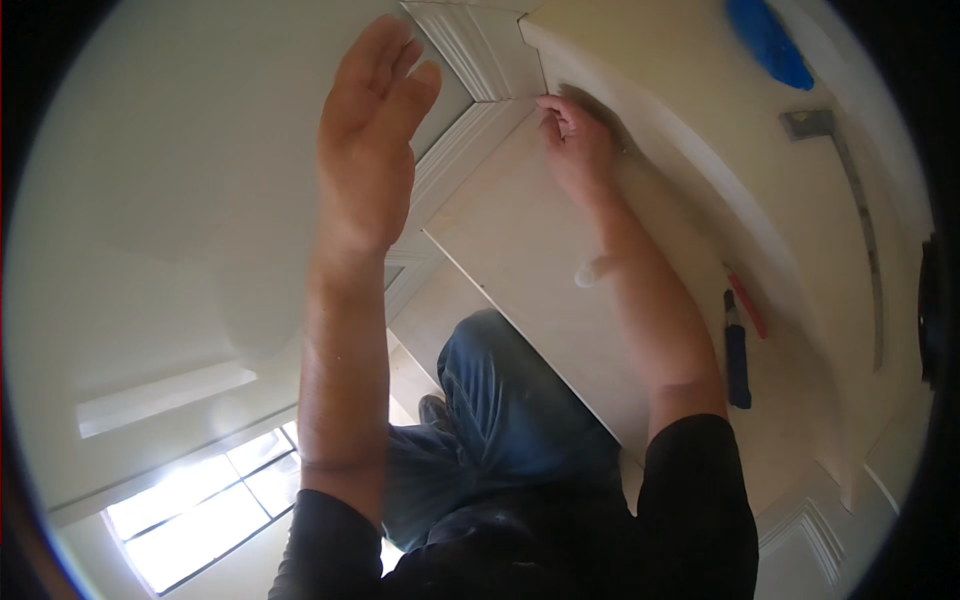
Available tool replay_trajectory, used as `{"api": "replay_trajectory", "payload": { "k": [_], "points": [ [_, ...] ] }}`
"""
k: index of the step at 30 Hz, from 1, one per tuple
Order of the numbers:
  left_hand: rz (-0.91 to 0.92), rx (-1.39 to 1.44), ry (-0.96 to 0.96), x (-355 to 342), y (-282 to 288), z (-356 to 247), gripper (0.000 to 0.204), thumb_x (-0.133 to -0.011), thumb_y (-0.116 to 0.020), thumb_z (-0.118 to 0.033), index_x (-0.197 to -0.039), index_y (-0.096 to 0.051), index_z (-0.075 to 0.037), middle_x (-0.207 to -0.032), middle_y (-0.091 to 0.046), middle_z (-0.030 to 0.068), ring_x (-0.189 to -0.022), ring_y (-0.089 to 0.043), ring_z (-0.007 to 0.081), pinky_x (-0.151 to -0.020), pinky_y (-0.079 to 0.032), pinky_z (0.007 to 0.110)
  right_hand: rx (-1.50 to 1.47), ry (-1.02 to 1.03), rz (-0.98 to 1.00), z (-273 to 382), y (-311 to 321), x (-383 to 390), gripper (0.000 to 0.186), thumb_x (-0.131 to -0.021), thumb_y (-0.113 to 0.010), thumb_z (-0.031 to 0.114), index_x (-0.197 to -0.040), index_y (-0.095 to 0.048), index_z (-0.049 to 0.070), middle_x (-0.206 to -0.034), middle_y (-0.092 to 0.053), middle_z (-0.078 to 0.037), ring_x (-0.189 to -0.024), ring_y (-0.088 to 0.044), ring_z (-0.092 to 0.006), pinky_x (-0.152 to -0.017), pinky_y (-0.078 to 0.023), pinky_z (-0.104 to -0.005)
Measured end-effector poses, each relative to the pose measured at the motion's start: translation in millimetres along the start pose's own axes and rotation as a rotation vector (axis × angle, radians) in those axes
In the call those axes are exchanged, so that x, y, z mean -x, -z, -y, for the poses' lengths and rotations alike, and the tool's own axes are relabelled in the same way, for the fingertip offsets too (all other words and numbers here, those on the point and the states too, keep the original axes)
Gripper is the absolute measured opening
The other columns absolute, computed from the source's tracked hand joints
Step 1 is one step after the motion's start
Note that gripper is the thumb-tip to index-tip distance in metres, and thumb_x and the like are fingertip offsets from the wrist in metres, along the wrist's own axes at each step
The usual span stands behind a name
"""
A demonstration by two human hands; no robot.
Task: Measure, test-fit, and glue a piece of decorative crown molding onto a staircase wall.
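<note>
My left hand (375, 130) is raised in front of a pale, smooth panel, fingers stretched out and thumb apart, with nothing in it. My right hand (583, 150) rests low at the corner where the white moulded trim (470, 135) meets a cream upright face. Its fingers are bent in, and the fingertips touch the end of the trim. Whatever they may hold there is too small to make out. Under my right forearm lies a flat beige board (530, 250) with a straight front edge. A small whitish, translucent round piece (590, 272) shows beside that forearm.
Right of my arm lie a dark-blue-handled utility knife (737, 365) and a red pencil-like stick (747, 306). Beyond them are a metal square (808, 124) and a bright blue bundle (770, 45). My bent knee (490, 350) is against the board's edge. A bright window (190, 510) stands lower left.
</note>
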State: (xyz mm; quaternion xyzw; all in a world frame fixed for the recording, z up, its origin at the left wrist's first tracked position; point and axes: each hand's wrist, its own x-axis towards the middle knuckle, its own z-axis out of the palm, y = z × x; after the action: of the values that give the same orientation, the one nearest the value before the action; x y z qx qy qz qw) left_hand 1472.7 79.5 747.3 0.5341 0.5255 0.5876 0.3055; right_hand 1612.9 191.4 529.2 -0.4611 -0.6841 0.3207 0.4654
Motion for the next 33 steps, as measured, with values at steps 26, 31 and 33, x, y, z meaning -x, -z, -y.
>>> {"api": "replay_trajectory", "payload": {
  "k": [26,31,33],
  "points": [
    [-0.144,-0.336,0.125,-13.0,-27.1,7.0,0.071,-0.095,-0.061,-0.019,-0.155,-0.033,0.005,-0.153,-0.042,0.0273,-0.139,-0.048,0.0385,-0.111,-0.044,0.042,0.447,0.955,0.188,147.1,102.2,-143.4,0.051,-0.087,-0.08,0.024,-0.134,-0.061,0.018,-0.144,-0.05,-0.004,-0.108,-0.067,-0.0265,-0.085,-0.059,-0.0386],
    [-0.292,-0.557,-0.014,-5.9,-53.0,20.1,0.069,-0.093,-0.062,-0.015,-0.154,-0.035,0.006,-0.148,-0.043,0.0274,-0.134,-0.051,0.0405,-0.109,-0.046,0.044,0.428,0.938,0.162,137.9,96.8,-143.3,0.052,-0.087,-0.08,0.027,-0.134,-0.061,0.016,-0.141,-0.052,-0.005,-0.11,-0.066,-0.0265,-0.087,-0.059,-0.0381],
    [-0.352,-0.515,-0.056,-10.6,-58.6,18.2,0.069,-0.093,-0.063,-0.014,-0.153,-0.036,0.006,-0.146,-0.043,0.0276,-0.134,-0.05,0.0424,-0.11,-0.045,0.046,0.42,0.937,0.152,138.1,94.2,-148.0,0.052,-0.087,-0.08,0.027,-0.134,-0.061,0.016,-0.14,-0.053,-0.005,-0.11,-0.066,-0.026,-0.087,-0.059,-0.0374]
  ]
}}
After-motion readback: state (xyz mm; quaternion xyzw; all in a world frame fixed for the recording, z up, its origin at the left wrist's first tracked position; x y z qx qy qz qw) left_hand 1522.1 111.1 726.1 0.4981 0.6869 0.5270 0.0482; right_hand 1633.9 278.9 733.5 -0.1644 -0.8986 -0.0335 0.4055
